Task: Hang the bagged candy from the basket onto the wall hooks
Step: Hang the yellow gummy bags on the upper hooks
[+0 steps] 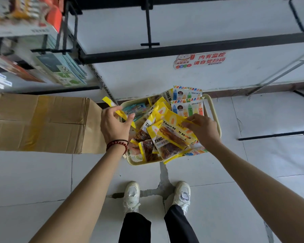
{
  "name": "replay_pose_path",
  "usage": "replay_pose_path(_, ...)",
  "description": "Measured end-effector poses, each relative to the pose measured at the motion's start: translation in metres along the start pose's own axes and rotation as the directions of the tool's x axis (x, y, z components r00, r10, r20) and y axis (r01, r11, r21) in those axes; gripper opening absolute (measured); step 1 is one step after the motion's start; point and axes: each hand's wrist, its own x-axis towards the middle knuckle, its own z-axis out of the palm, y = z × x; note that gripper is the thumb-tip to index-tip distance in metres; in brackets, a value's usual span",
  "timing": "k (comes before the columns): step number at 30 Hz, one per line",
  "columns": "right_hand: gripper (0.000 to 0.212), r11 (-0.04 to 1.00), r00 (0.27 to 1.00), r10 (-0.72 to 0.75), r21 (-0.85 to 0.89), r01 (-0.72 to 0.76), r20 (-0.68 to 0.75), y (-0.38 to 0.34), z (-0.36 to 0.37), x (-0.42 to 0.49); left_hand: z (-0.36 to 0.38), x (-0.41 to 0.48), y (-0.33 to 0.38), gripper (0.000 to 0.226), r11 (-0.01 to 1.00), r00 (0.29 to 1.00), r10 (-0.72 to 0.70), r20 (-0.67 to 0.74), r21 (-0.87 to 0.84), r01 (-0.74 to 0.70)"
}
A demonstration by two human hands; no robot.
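Down on the floor sits the basket (216, 116): left hand (113, 125) pinches a yellow bag (111, 103) at its left rim, right hand (203, 128) pinches a cola-gummy bag (175, 132) by its top edge; wall hooks (148, 23) lie beyond, higher up.

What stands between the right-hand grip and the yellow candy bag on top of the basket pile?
Nothing visible does. The right-hand grip pinches the yellow candy bag, which lies uppermost in the basket. The left-hand grip holds a separate yellow packet off to the side.
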Motion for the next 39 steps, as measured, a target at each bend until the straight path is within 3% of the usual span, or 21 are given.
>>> replay_pose_path(6, 0.006, 0.992, 0.996, -0.064, 0.104, 0.070, -0.061, -0.028, -0.012, -0.029, -0.043, -0.002, -0.006, 0.026, 0.998, 0.998, -0.016, 0.062, 0.063, 0.012)
replay_pose_path(9, 0.004, 0.979, 0.990, -0.102, 0.165, 0.118, -0.101, -0.048, -0.026, -0.041, -0.069, -0.005, -0.001, 0.022, 0.994, 0.995, 0.057, 0.087, 0.086, -0.064)
replay_pose_path(14, 0.006, 0.959, 0.954, -0.275, 0.042, 0.282, -0.121, -0.086, -0.051, -0.070, -0.127, 0.006, 0.027, 0.025, 0.957, 0.937, 0.272, 0.217, 0.037, -0.286)
replay_pose_path(21, 0.008, 0.864, 0.843, -0.503, -0.106, 0.492, -0.189, -0.162, -0.103, -0.107, -0.208, 0.010, 0.095, 0.021, 0.922, 0.849, 0.385, 0.362, -0.106, -0.373)
replay_pose_path(30, 0.013, 0.727, 0.654, -0.686, -0.267, 0.632, -0.321, -0.271, -0.189, -0.145, -0.326, 0.029, 0.185, 0.017, 0.857, 0.849, 0.508, 0.143, -0.177, -0.483)
replay_pose_path(36, 0.014, 0.646, 0.533, -0.760, -0.354, 0.676, -0.371, -0.326, -0.234, -0.173, -0.387, 0.021, 0.250, 0.012, 0.762, 0.771, 0.635, -0.049, -0.123, -0.636)
replay_pose_path(39, 0.016, 0.603, 0.436, -0.788, -0.399, 0.691, -0.435, -0.350, -0.259, -0.182, -0.401, 0.024, 0.280, 0.012, 0.714, 0.717, 0.683, -0.137, -0.077, -0.695)
